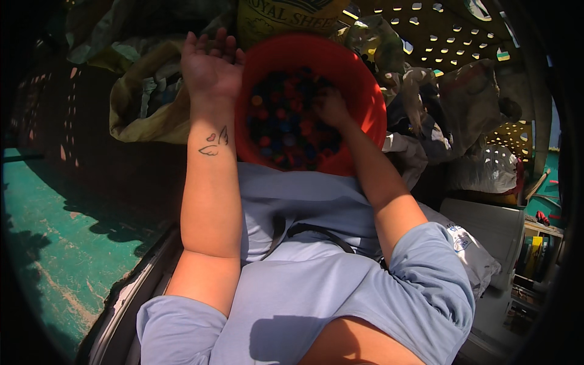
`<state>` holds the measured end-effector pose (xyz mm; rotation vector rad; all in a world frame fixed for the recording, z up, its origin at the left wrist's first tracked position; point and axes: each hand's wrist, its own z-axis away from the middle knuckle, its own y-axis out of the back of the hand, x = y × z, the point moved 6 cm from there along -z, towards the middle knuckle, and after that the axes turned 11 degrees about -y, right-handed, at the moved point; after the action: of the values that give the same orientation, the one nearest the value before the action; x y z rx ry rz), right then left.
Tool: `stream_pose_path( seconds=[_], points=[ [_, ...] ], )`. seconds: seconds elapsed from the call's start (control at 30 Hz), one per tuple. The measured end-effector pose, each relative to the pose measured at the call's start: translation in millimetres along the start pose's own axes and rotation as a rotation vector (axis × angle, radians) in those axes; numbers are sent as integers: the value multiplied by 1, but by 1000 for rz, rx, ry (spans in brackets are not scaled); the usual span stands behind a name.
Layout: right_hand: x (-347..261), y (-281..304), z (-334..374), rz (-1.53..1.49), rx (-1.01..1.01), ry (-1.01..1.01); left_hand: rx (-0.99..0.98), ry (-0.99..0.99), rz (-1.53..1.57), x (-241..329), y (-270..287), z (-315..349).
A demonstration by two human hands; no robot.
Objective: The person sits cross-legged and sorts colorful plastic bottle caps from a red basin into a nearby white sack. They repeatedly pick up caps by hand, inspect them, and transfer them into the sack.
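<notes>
A red round tub (372, 100) stands in front of my lap, partly filled with small coloured pieces (291, 141) that look like bottle caps, mostly blue, red and dark, with a few orange ones. Into the right side of the tub reaches my right hand (331, 108). Its fingertips are lost in shadow among the pieces, so I cannot make out whether it grips any. My left hand (213, 70) is raised by the tub's left rim, palm up, the fingers loosely bent and apart, with nothing in it.
An open tan sack (131, 100) slumps left of the tub. Behind it stands a yellow printed sack (277, 21). Crumpled plastic bags (465, 91) pile up at the right, below a yellow perforated panel (450, 39). Worn green flooring (67, 237) lies at the left.
</notes>
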<state>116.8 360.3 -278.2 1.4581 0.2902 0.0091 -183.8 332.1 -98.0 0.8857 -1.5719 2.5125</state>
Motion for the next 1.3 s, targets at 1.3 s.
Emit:
stream_pose_path(
  seconds=[1.3],
  points=[
    [90, 182, -13, -49, 840, -437, -17, 8, 8, 4, 4, -3]
  ],
)
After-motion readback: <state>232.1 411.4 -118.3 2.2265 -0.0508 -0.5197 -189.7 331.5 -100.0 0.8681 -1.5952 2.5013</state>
